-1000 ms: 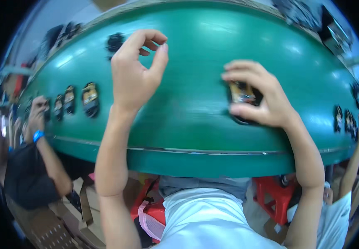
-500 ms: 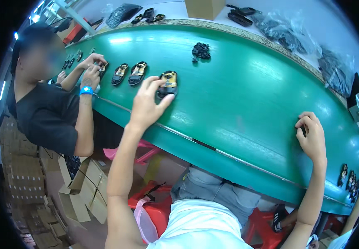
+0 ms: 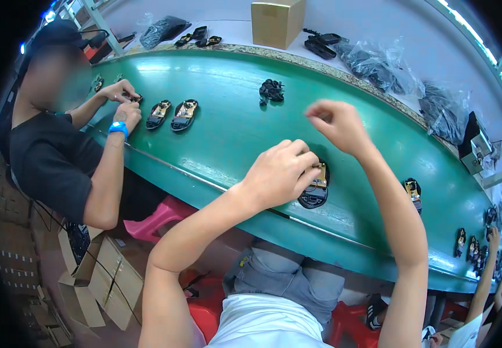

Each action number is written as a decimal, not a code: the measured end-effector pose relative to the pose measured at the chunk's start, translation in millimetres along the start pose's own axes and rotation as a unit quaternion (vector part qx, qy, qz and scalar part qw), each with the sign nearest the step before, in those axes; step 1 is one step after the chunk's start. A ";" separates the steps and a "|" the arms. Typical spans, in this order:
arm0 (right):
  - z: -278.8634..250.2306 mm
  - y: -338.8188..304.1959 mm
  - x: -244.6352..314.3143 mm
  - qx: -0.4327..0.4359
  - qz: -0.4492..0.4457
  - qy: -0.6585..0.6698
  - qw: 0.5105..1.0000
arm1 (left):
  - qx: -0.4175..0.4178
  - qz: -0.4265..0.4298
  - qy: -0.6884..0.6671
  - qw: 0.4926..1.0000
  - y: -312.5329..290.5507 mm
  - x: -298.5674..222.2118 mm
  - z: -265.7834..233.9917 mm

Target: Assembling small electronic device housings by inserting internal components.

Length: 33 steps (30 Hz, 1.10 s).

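An opened computer mouse (image 3: pixel 313 194), a black shell with a tan circuit board inside, lies on the green work surface (image 3: pixel 228 133) in front of me. My left hand (image 3: pixel 280 174) is closed over its left edge, fingers curled at the board's upper part; the fingertips are partly hidden. My right hand (image 3: pixel 341 124) hovers above and beyond that mouse, thumb and forefinger apart, with nothing visible between them; the fingertips are blurred. It is nearest a small pile of black parts (image 3: pixel 271 91). Another opened mouse (image 3: pixel 413 194) lies to the right, beyond my right forearm.
Two more opened mice (image 3: pixel 186 115) lie at left, near a co-worker's hands (image 3: pixel 126 110). Several sit at far right (image 3: pixel 472 248), by another person's arm. A cardboard box (image 3: pixel 277 23) and plastic bags of dark parts (image 3: pixel 378 64) stand along the back ledge.
My left hand has moved right with the mouse. My right hand has left the spot at right, where a mouse now shows, and swung left toward the black parts.
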State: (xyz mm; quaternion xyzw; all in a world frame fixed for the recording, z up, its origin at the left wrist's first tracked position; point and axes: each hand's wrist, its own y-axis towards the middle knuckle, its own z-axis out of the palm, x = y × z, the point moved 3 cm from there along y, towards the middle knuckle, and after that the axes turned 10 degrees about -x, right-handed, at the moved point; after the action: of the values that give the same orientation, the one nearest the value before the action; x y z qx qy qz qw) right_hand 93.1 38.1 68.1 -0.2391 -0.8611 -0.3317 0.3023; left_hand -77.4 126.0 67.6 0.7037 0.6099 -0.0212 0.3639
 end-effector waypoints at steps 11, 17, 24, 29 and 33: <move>135.2 80.4 16.7 0.038 -0.068 -0.222 0.972 | -0.094 0.050 -0.072 0.992 -43.1 11.9 14.7; 57.6 32.9 -1.9 -0.044 -0.063 -0.083 0.994 | -0.065 0.084 -0.132 0.986 -19.0 6.9 53.1; -23.3 -51.1 16.6 0.026 0.106 0.052 0.993 | -0.063 0.050 -0.136 0.987 -12.3 32.6 30.7; -53.7 -109.4 -11.3 -0.037 0.136 0.012 0.990 | -0.018 0.006 -0.178 0.984 14.1 23.7 49.5; -67.9 -137.3 5.7 -0.099 0.157 0.034 0.982 | 0.011 0.000 -0.199 0.980 17.3 3.3 70.5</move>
State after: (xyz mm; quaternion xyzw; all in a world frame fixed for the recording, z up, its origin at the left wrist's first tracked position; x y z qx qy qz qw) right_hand 29.6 -100.8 54.0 -0.3891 -0.7649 -0.3715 0.3542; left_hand -32.2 90.9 22.7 0.6897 0.5251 -0.1672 0.4697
